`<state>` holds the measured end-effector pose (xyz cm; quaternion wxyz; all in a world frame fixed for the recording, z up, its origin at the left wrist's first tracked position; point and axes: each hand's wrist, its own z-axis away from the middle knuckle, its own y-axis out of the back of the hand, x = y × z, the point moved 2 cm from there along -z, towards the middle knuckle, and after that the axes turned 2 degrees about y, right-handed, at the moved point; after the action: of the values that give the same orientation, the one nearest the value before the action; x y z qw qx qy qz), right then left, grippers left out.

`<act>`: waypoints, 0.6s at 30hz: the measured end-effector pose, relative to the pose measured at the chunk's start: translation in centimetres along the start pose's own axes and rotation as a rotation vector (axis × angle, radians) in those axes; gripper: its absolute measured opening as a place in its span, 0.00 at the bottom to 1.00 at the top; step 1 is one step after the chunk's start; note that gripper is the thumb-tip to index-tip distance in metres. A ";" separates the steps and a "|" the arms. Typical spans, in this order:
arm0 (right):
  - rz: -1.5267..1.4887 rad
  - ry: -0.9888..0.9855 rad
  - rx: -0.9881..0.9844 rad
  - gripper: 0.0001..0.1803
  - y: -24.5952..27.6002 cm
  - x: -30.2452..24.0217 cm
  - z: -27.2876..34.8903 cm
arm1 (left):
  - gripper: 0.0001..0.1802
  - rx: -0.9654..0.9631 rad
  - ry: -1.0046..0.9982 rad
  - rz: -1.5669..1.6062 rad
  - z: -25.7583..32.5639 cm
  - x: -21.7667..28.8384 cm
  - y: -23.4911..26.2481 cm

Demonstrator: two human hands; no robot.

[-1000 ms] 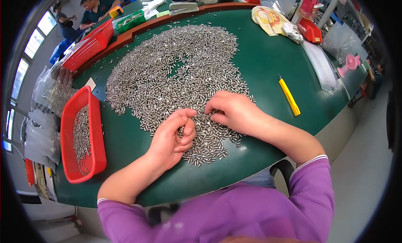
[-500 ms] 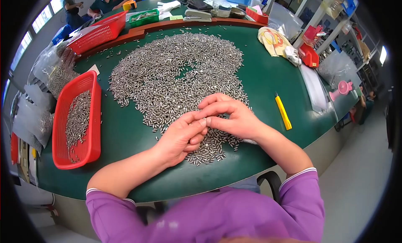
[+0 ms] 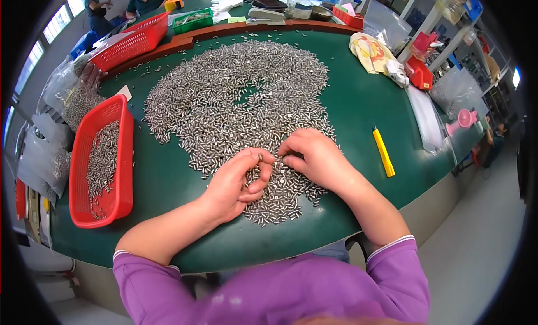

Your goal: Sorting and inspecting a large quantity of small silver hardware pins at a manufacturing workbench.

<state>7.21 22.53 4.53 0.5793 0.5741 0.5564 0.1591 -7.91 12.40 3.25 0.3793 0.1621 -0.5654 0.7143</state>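
A broad heap of small silvery metal pins (image 3: 224, 112) covers the middle of the green table. Over its near part, my left hand (image 3: 232, 185) pinches one small metal pin (image 3: 260, 156) between thumb and forefinger, its other fingers curled. Close beside it on the right, my right hand (image 3: 314, 157) has its thumb and fingertips pressed together just above the heap. Whatever sits in that right pinch is too small and hidden to make out. The fingertips of the two hands are a small gap apart.
On the left stands a red plastic basket (image 3: 128, 173) partly filled with pins, near plastic bags (image 3: 42, 157) of more. A yellow cutter-like tool (image 3: 383, 152) lies on the right. Along the back are a wooden edge strip (image 3: 224, 31), a green tray (image 3: 193, 22) and another red basket (image 3: 131, 45).
My hands, touching at the fingertips before, have come slightly apart. The right fingers have curled down toward the heap, and a pin now shows in my left fingertips.
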 end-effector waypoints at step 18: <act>-0.446 0.071 0.184 0.06 0.2 -1.3 0.0 | 0.07 -0.063 0.048 -0.062 0.1 -0.5 -0.3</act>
<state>6.92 21.49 5.32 0.5253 0.4815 0.7016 -0.0039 -7.43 12.15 3.14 0.4197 0.1502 -0.5730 0.6877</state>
